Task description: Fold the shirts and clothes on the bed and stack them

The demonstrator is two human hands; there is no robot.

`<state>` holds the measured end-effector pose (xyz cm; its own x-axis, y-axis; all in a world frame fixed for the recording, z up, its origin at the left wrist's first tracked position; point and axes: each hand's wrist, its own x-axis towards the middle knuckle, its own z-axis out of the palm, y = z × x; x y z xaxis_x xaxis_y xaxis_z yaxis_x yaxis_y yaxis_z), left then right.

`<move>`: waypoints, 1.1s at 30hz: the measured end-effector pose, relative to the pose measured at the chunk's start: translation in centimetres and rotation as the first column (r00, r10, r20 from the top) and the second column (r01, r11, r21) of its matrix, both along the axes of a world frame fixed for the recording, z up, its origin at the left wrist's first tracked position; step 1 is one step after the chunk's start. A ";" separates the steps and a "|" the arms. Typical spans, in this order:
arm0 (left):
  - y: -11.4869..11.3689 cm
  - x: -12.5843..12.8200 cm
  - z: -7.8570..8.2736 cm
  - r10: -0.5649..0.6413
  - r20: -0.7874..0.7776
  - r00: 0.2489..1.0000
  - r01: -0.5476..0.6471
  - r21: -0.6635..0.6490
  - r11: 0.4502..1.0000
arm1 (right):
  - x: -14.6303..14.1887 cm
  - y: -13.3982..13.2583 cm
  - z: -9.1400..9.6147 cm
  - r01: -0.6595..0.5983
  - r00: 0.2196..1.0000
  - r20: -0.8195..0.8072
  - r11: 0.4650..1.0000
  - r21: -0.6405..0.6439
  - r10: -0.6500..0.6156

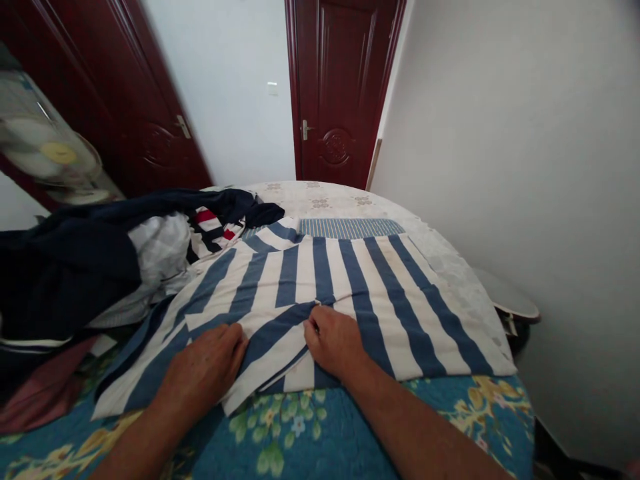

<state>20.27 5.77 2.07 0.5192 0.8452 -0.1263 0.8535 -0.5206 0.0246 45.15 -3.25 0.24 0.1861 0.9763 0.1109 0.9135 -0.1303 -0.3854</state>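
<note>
A blue-and-white striped shirt (367, 287) lies spread sideways across the table, its body toward the right. One sleeve is folded over the front, with its end near the table's near side. My right hand (333, 339) is closed in a pinch on the shirt's cloth at the middle, where small creases gather. To its left, my left hand (213, 360) rests on the sleeve with its fingers curled round the cloth. The left fingertips are partly hidden, but they press together on the fabric.
A pile of dark clothes (65, 273) and a light grey garment (163, 250) lie at the left. Under the shirt is a teal floral cloth (300, 443); a pale patterned tablecloth (345, 197) covers the far side. A round stool (505, 293) stands right, a fan (55, 153) left.
</note>
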 end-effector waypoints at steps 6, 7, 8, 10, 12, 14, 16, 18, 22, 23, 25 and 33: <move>-0.1 0.2 0.4 0.016 -0.025 1.000 -0.017 -0.007 1.000 | -0.2 0.3 -0.5 -0.005 1.000 -0.016 0.998 0.067 0.006; -0.1 0.2 0.5 0.010 -0.027 1.000 -0.010 0.001 1.000 | -0.3 0.3 -0.5 -0.003 1.000 -0.010 0.997 0.071 0.004; -0.1 0.2 0.6 0.005 -0.027 1.000 -0.005 0.009 1.000 | -0.3 0.3 -0.4 -0.002 1.000 -0.002 0.998 0.070 0.002; -0.2 0.3 0.8 -0.009 -0.024 1.000 0.009 0.021 1.000 | -0.3 0.3 -0.2 0.004 1.000 0.010 0.998 0.060 -0.004; -0.3 0.3 1.0 -0.023 -0.011 1.000 0.023 0.029 0.999 | -0.4 0.1 0.0 0.009 1.000 0.016 0.999 0.046 -0.010; -0.5 0.2 1.0 -0.034 0.001 0.999 0.034 0.042 0.999 | -0.4 0.0 0.2 0.012 1.000 0.021 0.999 0.035 -0.012; -0.7 0.0 1.0 -0.036 0.011 0.999 0.036 0.054 0.998 | -0.6 0.0 0.2 0.019 0.999 0.031 0.999 0.031 -0.020; -0.8 -0.2 1.0 -0.035 0.025 0.999 0.033 0.062 0.998 | -0.6 0.0 0.2 0.022 0.999 0.041 0.999 0.036 -0.023; -1.0 -0.5 0.9 -0.050 0.062 0.997 0.045 0.076 0.996 | -0.6 0.1 -0.1 0.018 0.998 0.057 0.999 0.051 -0.021; -1.0 -0.5 0.9 -0.052 0.068 0.996 0.047 0.077 0.996 | -0.6 0.1 -0.1 0.018 0.998 0.060 0.998 0.053 -0.021; -1.0 -0.6 0.8 -0.054 0.077 0.996 0.049 0.074 0.996 | -0.6 0.0 -0.2 0.015 0.998 0.060 0.998 0.058 -0.018; -0.6 -1.4 -0.3 -0.071 0.126 0.989 0.065 0.052 0.997 | -0.4 0.0 -1.0 -0.021 1.000 -0.008 0.994 0.106 0.022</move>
<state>18.90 5.16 1.77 0.5849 0.8109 -0.0151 0.8075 -0.5805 0.1050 44.76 -3.22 -0.79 0.1667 0.9629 0.2120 0.9118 -0.0688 -0.4047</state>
